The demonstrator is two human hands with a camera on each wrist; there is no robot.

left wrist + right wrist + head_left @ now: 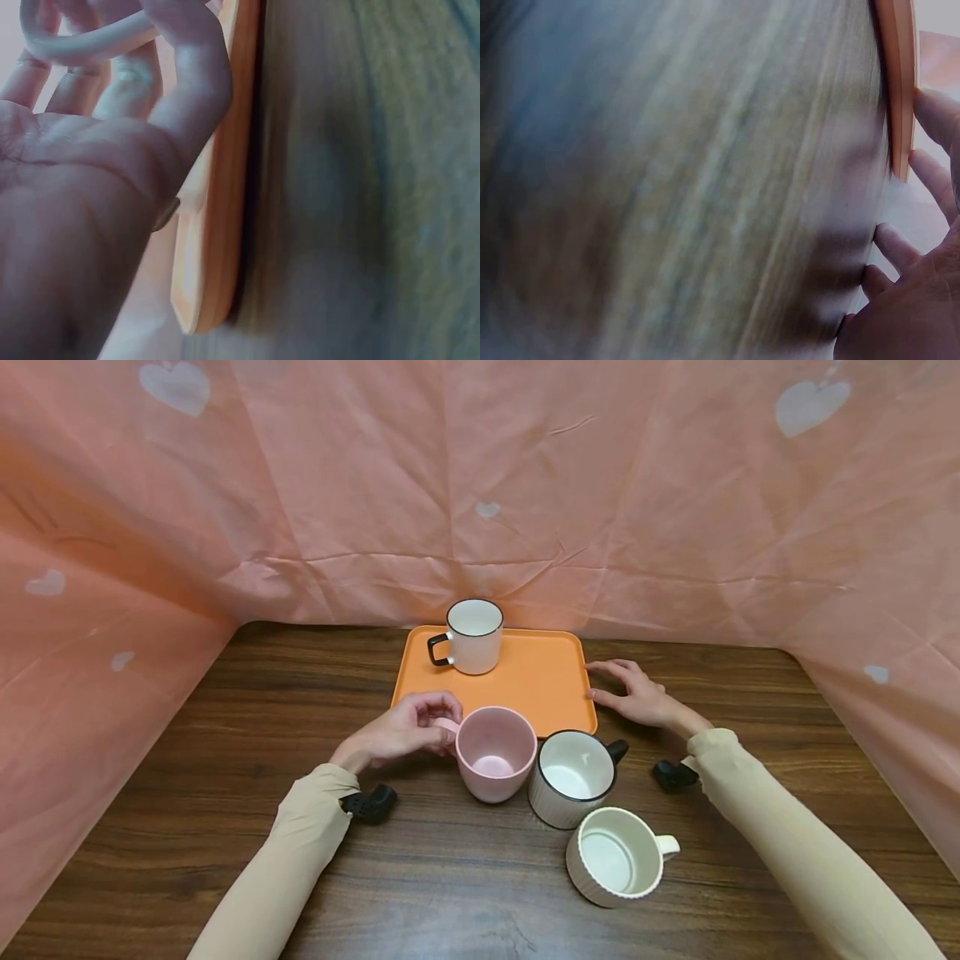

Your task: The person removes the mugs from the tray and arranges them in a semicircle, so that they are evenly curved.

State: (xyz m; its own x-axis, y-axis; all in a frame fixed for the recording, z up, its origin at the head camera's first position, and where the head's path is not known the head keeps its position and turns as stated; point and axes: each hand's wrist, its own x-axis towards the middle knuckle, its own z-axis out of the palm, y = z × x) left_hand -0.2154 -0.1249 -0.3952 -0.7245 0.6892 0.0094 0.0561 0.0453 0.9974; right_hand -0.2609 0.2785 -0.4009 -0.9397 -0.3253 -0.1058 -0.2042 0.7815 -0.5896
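Note:
My left hand (pixel 412 727) grips the handle of a pink mug (pixel 495 760) in front of the tray. In the left wrist view, the thumb and fingers curl around the pale mug handle (pixel 90 43). My right hand (pixel 633 695) rests at the right edge of the orange tray (pixel 540 672), its fingers spread and nearly straight. Two fingertips reach that edge in the right wrist view. On the tray's back left stands a white mug (pixel 480 647) with a black rim and black handle pointing left.
Right of the pink mug stands a ribbed white mug (pixel 573 777) with a black rim and handle. A ribbed cream mug (pixel 617 860) sits nearer, its handle to the right. Pink heart-patterned cloth (pixel 525 485) hangs behind and beside the dark wooden table (pixel 315 693).

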